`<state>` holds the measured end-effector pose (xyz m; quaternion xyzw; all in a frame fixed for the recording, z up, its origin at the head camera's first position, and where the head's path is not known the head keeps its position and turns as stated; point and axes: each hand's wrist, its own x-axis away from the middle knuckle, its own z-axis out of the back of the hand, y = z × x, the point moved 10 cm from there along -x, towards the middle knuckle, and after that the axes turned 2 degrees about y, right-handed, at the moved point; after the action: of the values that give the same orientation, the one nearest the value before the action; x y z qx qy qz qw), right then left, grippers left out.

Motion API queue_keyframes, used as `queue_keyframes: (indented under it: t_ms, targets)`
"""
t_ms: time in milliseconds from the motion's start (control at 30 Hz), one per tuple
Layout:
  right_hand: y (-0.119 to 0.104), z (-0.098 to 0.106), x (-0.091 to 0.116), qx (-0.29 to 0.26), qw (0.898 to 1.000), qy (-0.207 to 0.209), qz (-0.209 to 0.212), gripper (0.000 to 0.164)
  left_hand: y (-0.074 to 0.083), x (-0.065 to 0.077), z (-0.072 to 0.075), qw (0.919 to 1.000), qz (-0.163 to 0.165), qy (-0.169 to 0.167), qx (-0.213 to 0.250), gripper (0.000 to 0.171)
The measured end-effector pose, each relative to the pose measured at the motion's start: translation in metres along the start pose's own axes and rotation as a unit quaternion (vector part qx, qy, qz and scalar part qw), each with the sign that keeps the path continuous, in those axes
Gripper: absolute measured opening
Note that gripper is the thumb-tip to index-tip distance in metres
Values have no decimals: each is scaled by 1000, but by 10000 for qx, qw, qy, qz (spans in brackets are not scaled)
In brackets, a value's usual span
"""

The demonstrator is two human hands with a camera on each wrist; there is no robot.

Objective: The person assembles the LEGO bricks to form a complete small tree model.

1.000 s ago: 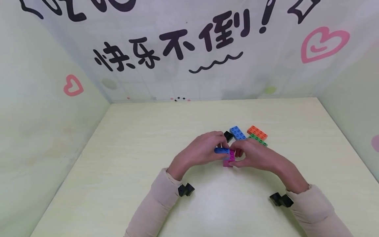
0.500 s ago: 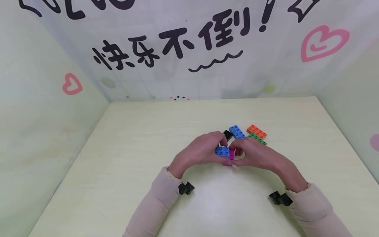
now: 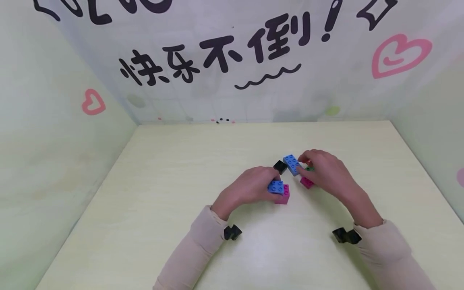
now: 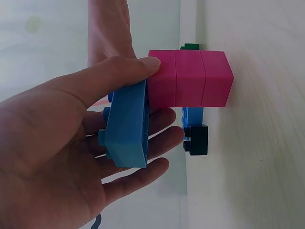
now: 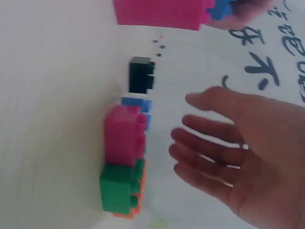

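My left hand [image 3: 250, 185] grips a blue brick [image 4: 126, 129] between thumb and fingers. That brick sits against the top of an upright stack of pink bricks [image 4: 190, 78], jutting out toward the palm. The thumb tip also touches the uppermost pink brick. To the right, my right hand [image 3: 328, 171] hovers over the loose bricks, its fingers spread and holding nothing. Beneath it lie a pink brick [image 5: 123, 136] and a green brick [image 5: 116, 188], partly hidden by the hand in the head view. An orange brick [image 5: 128, 214] shows behind the green one.
Another blue brick [image 3: 291, 164] lies flat behind the hands, with a black brick [image 3: 280, 166] at its left. Printed cloth walls [image 3: 181, 100] enclose the pale tabletop [image 3: 174, 161] at the back and both sides.
The blue brick has turned from tilted to studs up at the stack's top. My right hand has let go of the pink stack and moved back and right, over the loose bricks.
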<state>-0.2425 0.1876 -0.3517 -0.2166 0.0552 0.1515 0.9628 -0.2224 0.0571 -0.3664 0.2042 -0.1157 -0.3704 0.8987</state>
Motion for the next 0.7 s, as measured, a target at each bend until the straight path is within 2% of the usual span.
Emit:
queue_keyframes:
  t_ms: [167,367,567,700]
  targets:
    - [6,-18,-21,388,9983,-219,-375,33,-2,0,-2,9999,46,-74,-87,48]
    - [15,-27,-25,418,9957,-441,-705,35,3,-2,-5,9999,-34,-89,-126,48]
    - [16,-31,-27,289,9964,-278,-752,36,1,-1,-4,9998,55,-102,-160,47]
    - [5,-14,-24,-64,9981,-24,-612,36,-3,1,-2,9998,111,-93,-133,48]
